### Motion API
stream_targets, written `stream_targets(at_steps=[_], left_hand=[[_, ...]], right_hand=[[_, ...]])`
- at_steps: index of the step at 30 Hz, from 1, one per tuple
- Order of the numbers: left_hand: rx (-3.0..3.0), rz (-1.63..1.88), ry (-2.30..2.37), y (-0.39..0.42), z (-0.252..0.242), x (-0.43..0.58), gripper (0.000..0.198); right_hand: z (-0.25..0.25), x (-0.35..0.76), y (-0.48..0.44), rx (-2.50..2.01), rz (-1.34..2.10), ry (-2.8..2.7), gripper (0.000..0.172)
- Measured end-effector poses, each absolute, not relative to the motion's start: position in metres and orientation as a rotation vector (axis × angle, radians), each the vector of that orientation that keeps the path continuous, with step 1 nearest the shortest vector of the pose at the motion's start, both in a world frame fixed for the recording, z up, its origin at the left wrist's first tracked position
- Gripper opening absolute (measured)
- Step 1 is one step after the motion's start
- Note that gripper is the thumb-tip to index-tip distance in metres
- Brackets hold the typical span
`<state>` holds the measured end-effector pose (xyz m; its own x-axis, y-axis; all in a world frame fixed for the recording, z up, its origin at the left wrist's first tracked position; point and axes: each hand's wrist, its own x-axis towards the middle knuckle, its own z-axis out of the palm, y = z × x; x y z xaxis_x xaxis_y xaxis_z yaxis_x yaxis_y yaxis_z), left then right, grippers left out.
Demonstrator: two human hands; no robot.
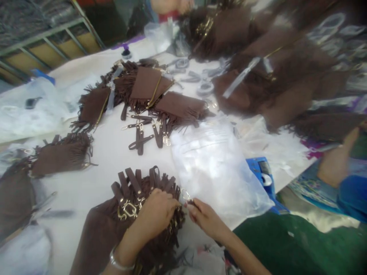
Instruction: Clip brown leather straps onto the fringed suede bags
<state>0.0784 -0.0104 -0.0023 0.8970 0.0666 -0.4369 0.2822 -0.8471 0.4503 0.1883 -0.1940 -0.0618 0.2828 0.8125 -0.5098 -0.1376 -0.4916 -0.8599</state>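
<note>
My left hand [160, 210], a bangle at its wrist, rests over a pile of brown wrist straps [132, 181] with gold clasps. Its fingers are curled closed, and what they grip is hidden. Under the straps lies a dark brown fringed pouch [99, 233], close to my body. Just to the right, my right hand [205, 217] pinches a brown wrist strap; its gold clasp [185, 194] sticks out beyond the fingertips. The two hands are close together but apart.
Loose wrist straps [139, 139] and fringed pouches [147, 86] are spread on the white table [111, 152]. Plastic bags [218, 168] lie right of my hands, beside a blue tape dispenser [262, 175]. Another person's arm [338, 160] reaches in at the right, by more brown pouches [295, 72].
</note>
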Motion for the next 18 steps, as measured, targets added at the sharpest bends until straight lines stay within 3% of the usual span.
stream_targets(at_steps=[3,7,12,18], left_hand=[[2.515,-0.586,0.221,-0.014,0.000,0.080,0.031],[2.588,-0.665,0.259,-0.020,-0.004,0.084,0.020],[2.644,-0.734,0.245,-0.025,-0.012,0.088,0.026],[2.630,-0.730,0.290,-0.024,-0.010,0.090,0.019]], right_hand=[[-0.073,0.172,-0.204,-1.680,1.327,-0.631,0.043],[-0.077,0.166,-0.208,-1.638,1.314,-0.656,0.039],[-0.083,0.161,-0.209,-1.713,1.195,-0.723,0.038],[-0.084,0.159,-0.208,-1.794,1.106,-0.761,0.029]])
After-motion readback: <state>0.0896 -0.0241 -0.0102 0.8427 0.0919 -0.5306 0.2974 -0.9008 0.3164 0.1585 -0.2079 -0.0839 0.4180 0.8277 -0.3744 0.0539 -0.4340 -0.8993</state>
